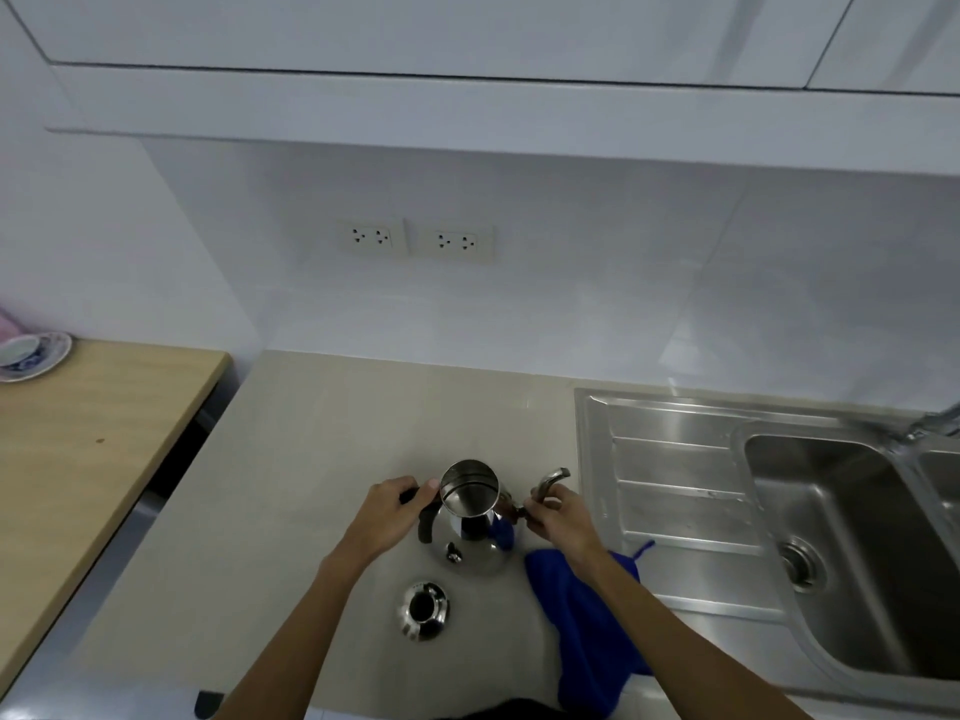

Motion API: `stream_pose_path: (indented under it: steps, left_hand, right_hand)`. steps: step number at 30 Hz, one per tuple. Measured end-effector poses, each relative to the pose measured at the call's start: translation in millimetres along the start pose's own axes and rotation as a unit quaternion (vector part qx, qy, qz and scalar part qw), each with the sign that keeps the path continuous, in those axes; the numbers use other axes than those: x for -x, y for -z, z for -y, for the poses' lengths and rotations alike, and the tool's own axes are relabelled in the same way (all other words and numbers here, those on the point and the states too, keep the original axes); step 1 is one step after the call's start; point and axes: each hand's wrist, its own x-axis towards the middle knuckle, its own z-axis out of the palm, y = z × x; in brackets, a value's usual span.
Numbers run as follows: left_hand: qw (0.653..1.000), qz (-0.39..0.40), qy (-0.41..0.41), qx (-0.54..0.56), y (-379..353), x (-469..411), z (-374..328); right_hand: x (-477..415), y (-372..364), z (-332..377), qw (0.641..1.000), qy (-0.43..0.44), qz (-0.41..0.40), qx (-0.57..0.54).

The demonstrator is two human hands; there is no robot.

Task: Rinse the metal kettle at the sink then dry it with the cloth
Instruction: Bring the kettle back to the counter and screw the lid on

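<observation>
kettle (pixel 470 517) stands upright on the beige table (pixel 291 485), lid off, open neck facing up, just left of the sink's drainboard. left hand (pixel 387 511) is wrapped closed around the black handle (pixel 423 517) on the kettle's left side. right hand (pixel 558 511) is pinched closed at the base of the curved spout (pixel 550 480) on the kettle's right side. so both hands have hold of the kettle, one each side. lid (pixel 423 608) lies on the table just in front of the kettle, apart from it. blue cloth (pixel 587 615) lies under the right forearm, touching or nearly touching the kettle's base, hard to tell from this angle. sink (pixel 841 558) basin is well to the right, past the drainboard, tap (pixel 935 420) at the far right edge. handle-to-spout axis runs left-right, spout end pointing toward the sink, right hand nearer the basin. kettle looks dry-ish, can't confirm; likely the rinse step isn't done, next move probably a lift and carry rightward over the drainboard.
</observation>
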Motion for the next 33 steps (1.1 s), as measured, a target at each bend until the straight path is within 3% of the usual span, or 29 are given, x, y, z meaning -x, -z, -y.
stream_pose_path:
  steps: [18, 23, 29, 33]
  left_hand:
    - [0.998, -0.002, 0.032, -0.06, 10.9, -1.8, 3.4]
    - [0.998, -0.01, 0.051, -0.033, 9.5, 3.3, -2.6]
    - [0.999, -0.011, 0.049, -0.016, 9.1, 5.3, 0.3]
    - [0.999, 0.013, 0.03, 0.01, 14.6, 1.2, 4.3]
  right_hand:
    - [-20.0, -7.2, -3.6, 0.997, -0.037, 0.048, 0.043]
    - [-13.8, -0.1, 1.7, 0.995, -0.044, 0.037, 0.088]
    - [12.1, 3.5, -18.7, 0.986, -0.038, -0.041, 0.157]
    - [52.3, -20.7, -29.5, 0.981, -0.01, -0.014, 0.192]
